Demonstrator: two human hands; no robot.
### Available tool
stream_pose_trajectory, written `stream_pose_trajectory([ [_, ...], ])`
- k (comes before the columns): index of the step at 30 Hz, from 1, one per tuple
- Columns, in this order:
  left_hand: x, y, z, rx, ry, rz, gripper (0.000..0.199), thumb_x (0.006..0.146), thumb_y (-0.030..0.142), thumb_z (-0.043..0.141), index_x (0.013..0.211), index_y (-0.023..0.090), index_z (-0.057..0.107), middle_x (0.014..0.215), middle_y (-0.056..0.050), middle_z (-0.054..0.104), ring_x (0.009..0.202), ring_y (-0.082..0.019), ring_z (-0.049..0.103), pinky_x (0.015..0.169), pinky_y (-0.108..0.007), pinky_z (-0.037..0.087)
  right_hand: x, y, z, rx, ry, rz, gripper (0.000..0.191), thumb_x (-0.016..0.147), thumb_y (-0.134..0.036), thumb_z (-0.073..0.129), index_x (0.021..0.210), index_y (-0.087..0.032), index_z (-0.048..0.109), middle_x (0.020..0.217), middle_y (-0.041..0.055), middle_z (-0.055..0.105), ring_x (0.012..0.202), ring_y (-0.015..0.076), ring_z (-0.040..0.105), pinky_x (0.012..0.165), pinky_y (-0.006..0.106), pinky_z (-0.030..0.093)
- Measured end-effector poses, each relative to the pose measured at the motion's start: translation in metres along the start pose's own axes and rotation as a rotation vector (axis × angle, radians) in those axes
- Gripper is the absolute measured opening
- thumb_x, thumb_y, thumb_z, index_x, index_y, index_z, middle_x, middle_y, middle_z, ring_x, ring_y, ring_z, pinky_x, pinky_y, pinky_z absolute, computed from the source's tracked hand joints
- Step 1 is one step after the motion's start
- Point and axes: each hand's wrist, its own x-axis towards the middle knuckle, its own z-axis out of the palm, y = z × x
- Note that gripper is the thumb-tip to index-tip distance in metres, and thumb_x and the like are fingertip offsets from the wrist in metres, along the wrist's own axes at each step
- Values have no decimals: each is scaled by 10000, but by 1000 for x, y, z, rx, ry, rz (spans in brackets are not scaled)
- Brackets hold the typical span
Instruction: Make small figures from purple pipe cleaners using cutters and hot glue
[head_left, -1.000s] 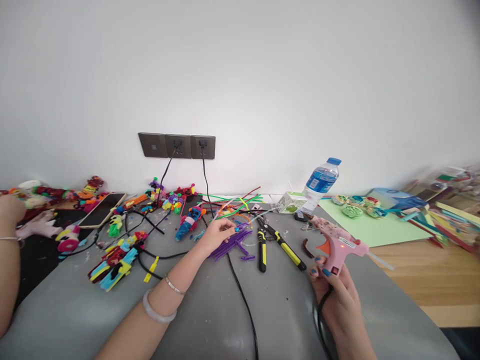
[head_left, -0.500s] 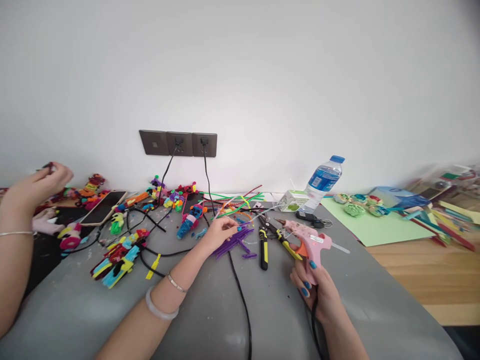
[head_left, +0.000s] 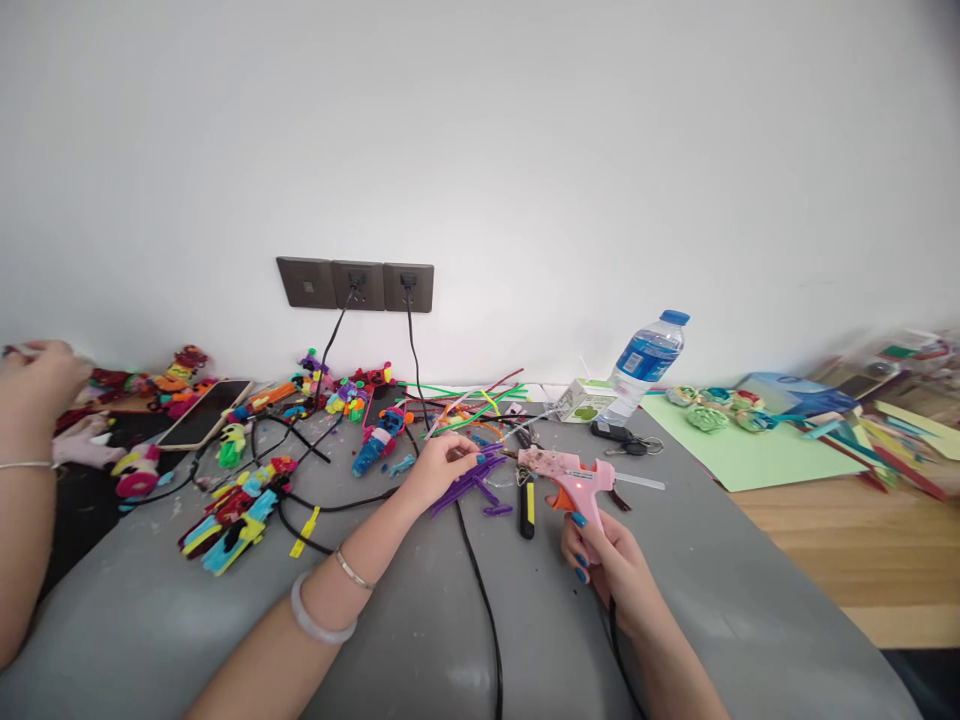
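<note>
My left hand [head_left: 441, 472] is closed in a pinch on purple pipe cleaners [head_left: 459, 492], with more of them fanned on the grey table under my fingers. In my right hand [head_left: 613, 562] is a pink hot glue gun [head_left: 583, 488], its orange trigger under my fingers and a small red light showing. The gun's nozzle points left, a short gap from my left fingertips. A clear glue stick [head_left: 639, 481] juts from its rear. Beneath the gun lie pliers [head_left: 527, 508] with black and yellow handles, partly hidden by it.
Colourful pipe-cleaner figures [head_left: 238, 515] and a phone [head_left: 206, 415] lie left, near another person's hand [head_left: 46, 380]. A water bottle [head_left: 646, 362], a small carton [head_left: 586, 401] and keys [head_left: 634, 440] stand behind the gun. Black cables [head_left: 480, 580] cross the table. Green paper [head_left: 757, 455] lies right.
My right hand has brought the glue gun leftward, its nozzle now close to my left fingertips. My left hand has barely moved. The other person's hand has shifted left and slightly down.
</note>
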Motion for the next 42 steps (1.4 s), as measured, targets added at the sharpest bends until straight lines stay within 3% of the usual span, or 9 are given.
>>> stream_pose_trajectory([
  [11,-1,2,2,100,-3,40,252,706,397,671,706,146,665,644,-10,549,572,-112,440,520,-221,318,0,-6,3,-71,-30,-11,452,826,-597,605,948,-162,617,547,-53,372,474,100,335,420,223,283],
  [20,-1,0,2,88,-5,43,176,728,310,673,729,134,685,678,-11,585,581,-111,469,549,-228,363,1,-1,0,-105,-26,-17,440,826,-601,604,910,-169,588,532,-59,377,463,100,355,415,219,276],
  [42,-2,3,1,116,-20,31,227,743,346,661,762,121,685,692,-16,605,580,-105,480,546,-225,374,3,-2,-2,-201,-46,-32,440,838,-618,577,858,-178,565,539,-40,426,463,100,366,415,221,283],
])
